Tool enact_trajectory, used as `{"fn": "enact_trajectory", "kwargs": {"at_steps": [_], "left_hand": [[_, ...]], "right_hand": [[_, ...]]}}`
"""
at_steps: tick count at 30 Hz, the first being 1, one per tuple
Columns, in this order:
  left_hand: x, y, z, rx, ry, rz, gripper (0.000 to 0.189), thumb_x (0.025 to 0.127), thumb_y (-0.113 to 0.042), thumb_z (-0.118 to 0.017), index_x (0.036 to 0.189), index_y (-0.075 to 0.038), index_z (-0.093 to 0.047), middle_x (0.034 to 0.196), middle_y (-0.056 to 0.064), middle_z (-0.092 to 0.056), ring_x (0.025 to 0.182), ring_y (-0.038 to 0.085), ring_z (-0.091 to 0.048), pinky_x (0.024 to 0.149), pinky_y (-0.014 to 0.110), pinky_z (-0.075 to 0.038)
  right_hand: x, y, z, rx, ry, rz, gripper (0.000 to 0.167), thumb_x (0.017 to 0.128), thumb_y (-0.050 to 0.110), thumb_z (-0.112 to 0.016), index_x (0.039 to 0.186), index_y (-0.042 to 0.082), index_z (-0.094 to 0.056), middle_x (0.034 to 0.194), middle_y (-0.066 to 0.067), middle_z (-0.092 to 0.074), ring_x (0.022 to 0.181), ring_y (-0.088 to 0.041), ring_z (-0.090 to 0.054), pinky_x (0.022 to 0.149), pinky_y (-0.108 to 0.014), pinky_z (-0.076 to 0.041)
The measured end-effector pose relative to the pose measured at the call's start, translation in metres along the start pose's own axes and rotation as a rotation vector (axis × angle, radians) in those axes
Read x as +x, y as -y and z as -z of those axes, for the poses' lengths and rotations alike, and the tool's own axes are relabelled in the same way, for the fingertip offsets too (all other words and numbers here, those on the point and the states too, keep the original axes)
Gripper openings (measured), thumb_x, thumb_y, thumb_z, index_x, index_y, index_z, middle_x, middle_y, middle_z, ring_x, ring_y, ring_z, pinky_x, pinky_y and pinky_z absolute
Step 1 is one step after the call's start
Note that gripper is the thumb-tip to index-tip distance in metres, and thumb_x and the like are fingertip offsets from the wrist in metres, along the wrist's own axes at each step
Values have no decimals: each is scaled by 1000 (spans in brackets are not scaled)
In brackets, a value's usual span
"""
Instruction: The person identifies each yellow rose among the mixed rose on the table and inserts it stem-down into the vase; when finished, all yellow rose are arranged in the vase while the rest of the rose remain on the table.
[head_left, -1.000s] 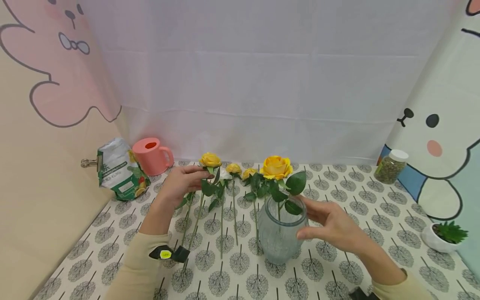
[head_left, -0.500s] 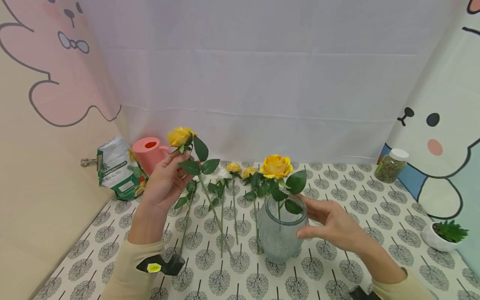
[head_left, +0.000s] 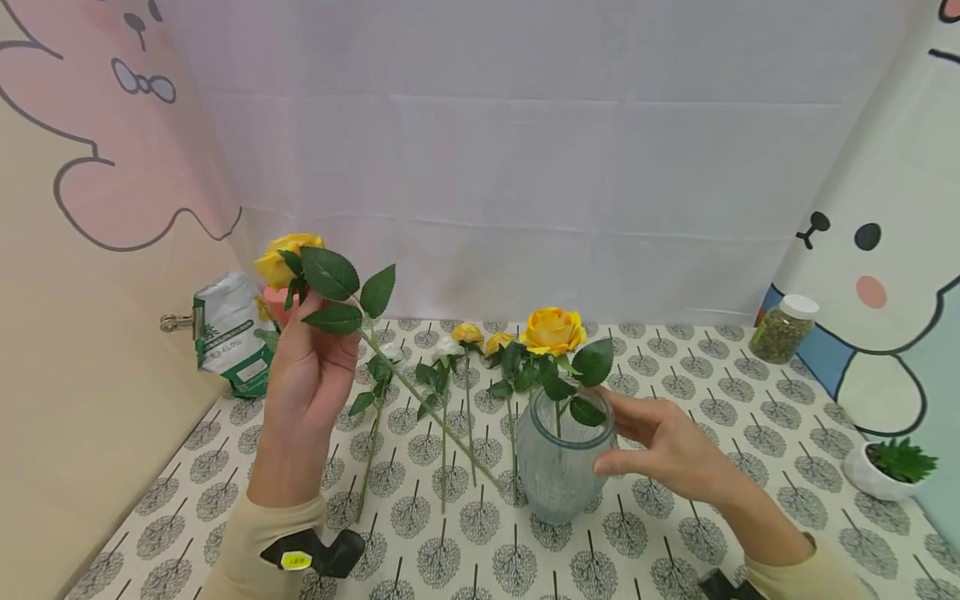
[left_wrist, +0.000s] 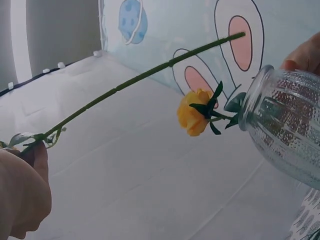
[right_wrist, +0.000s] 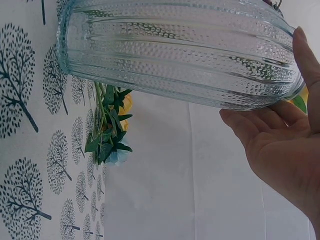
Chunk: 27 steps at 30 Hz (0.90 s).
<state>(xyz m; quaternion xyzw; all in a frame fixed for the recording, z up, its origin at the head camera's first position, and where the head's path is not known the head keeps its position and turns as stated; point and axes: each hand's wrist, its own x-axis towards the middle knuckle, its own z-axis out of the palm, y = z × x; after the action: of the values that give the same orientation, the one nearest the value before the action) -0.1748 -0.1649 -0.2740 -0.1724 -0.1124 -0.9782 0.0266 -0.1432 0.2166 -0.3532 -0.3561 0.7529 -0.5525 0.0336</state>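
Observation:
My left hand holds a yellow rose by its stem just below the bloom. The bare stem slants down to the right toward the vase, its cut end in the air in the left wrist view. A clear ribbed glass vase stands upright on the table, and my right hand grips it near the rim, thumb in front and fingers behind. Inside the vase stands another yellow rose, its bloom and leaves above the rim. Between the hands, several loose flowers lie side by side, among them a white rose and a small yellow rose.
Behind my left hand are a clipped foil bag and a pink watering can, mostly covered by the hand. On the right side stand a white-lidded jar and a potted succulent. A white curtain closes off the back.
My left hand has lifted the yellow rose off the table and brought it up, left and nearer, tilting its stem toward the vase. The right hand and vase have stayed in place.

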Motion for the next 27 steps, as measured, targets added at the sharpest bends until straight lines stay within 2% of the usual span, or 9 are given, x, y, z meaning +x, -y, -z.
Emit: {"fn": "enact_trajectory", "kwargs": {"at_steps": [3, 6, 9, 13, 16, 21, 24, 27], "left_hand": [[-2, 1, -3, -24, -36, -50, 19, 98, 6, -58, 116, 1, -60, 104, 16, -68, 84, 27, -71, 79, 33, -60], [-3, 3, -4, -3, -77, -107, 16, 96, 7, -60, 111, 3, -64, 99, 16, -69, 82, 26, -72, 81, 34, -60], [-4, 8, -4, 34, -109, -177, 12, 94, 8, -63, 106, 7, -67, 94, 16, -70, 80, 26, -72, 80, 34, -60], [-5, 25, -2, 153, -127, -262, 14, 88, 10, -70, 102, 6, -72, 96, 15, -70, 79, 24, -71, 76, 34, -61], [-7, 42, 1, 281, -92, -285, 20, 85, 7, -75, 104, 2, -75, 96, 12, -70, 79, 21, -71, 72, 31, -61], [-11, 62, 5, 441, 41, -308, 18, 87, 5, -74, 106, 3, -75, 94, 11, -71, 80, 20, -71, 68, 27, -61], [-11, 70, 4, 525, 141, -330, 19, 89, 7, -71, 108, 4, -75, 99, 12, -73, 83, 22, -73, 73, 29, -61], [-11, 80, 2, 691, 210, -375, 24, 88, 5, -73, 109, -5, -77, 105, 10, -74, 86, 19, -73, 78, 31, -60]], "right_hand": [[0, 0, 0, 1, 1, 2, 76, 83, -5, -77, 147, -10, -37, 151, -31, -33, 133, -4, -46, 105, -24, -41], [0, 0, 0, 3, 2, 7, 76, 83, -5, -77, 147, -10, -37, 151, -31, -33, 133, -5, -46, 105, -24, -41], [0, 0, 0, 1, 4, 13, 76, 82, -6, -77, 147, -11, -37, 151, -32, -33, 133, -5, -46, 105, -24, -41], [1, 1, 0, -2, 1, 14, 76, 82, -6, -77, 147, -10, -38, 150, -33, -33, 133, -5, -46, 105, -24, -42], [1, 1, 1, -5, -3, 9, 75, 82, -5, -77, 147, -10, -39, 150, -32, -34, 133, -5, -47, 105, -24, -42], [2, 0, 0, -5, 5, 9, 75, 82, -5, -77, 146, -11, -39, 149, -32, -37, 132, -5, -48, 105, -25, -42], [2, 0, 0, 2, 5, 7, 75, 82, -4, -77, 146, -12, -38, 149, -33, -37, 131, -6, -48, 105, -25, -41], [1, 0, 0, 4, 2, 6, 76, 82, -4, -77, 146, -12, -37, 149, -32, -37, 131, -6, -49, 105, -25, -41]]}}
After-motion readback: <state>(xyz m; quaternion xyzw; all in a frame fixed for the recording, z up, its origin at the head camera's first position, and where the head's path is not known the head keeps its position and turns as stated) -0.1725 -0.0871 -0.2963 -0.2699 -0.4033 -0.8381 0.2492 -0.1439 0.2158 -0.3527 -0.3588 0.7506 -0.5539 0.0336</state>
